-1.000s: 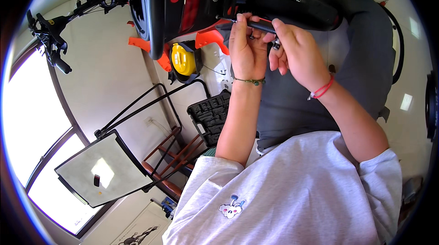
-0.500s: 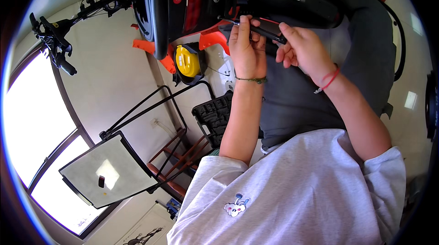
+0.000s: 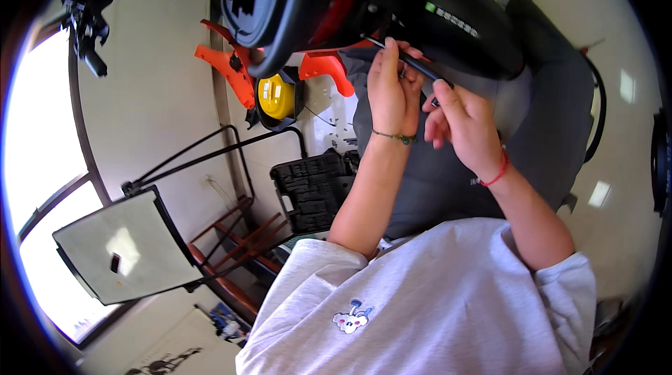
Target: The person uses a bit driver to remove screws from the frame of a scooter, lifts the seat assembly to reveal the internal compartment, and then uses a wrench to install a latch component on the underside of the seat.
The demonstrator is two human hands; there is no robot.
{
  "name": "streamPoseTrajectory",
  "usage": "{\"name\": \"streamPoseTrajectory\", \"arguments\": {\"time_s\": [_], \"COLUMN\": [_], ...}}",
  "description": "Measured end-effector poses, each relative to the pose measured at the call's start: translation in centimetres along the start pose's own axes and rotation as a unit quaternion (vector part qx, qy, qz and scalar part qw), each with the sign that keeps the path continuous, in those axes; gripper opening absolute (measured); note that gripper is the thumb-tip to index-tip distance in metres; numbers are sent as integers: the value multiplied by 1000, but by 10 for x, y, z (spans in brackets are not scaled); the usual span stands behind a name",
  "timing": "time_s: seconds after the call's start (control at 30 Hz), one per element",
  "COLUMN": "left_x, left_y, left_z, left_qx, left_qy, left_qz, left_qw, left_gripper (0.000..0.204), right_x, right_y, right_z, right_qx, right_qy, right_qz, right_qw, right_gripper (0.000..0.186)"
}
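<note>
My left hand, with a green bracelet at the wrist, is closed around a thin black rod. The rod slants down to the right just under the black body of a red and black machine. My right hand, with a red cord at the wrist, has curled fingers pinching the rod's lower end. The two hands sit close together above my dark trousers. What the rod's upper tip touches is hidden by the left fingers.
A yellow round part and orange plastic pieces sit beside the machine. A black moulded tool case lies near my left forearm. A black tube frame, a white panel and a wooden chair stand at the left.
Both hands have slid a little lower in the picture, and the right hand has dropped slightly below the left. The rod stays held between them.
</note>
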State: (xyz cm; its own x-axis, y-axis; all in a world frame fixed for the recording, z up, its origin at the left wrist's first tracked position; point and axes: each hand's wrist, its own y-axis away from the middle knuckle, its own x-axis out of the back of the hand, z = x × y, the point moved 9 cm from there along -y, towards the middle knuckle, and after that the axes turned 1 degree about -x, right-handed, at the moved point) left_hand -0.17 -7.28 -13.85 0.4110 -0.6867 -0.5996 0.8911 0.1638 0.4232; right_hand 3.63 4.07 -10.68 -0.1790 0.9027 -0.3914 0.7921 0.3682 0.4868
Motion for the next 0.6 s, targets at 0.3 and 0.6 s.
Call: {"name": "streamPoseTrajectory", "arguments": {"time_s": [0.3, 0.6], "left_x": [18, 26], "left_y": [16, 10], "left_z": [14, -4], "left_qx": [14, 7], "left_qy": [-88, -31], "left_qz": [-34, 28], "left_qw": [995, 999], "left_gripper": [22, 18], "right_x": [-1, 0], "right_y": [-2, 8], "right_z": [17, -31], "right_qx": [-103, 211], "right_qy": [-81, 401], "right_qz": [-2, 138], "right_qw": [991, 881], "right_gripper": [42, 27]}}
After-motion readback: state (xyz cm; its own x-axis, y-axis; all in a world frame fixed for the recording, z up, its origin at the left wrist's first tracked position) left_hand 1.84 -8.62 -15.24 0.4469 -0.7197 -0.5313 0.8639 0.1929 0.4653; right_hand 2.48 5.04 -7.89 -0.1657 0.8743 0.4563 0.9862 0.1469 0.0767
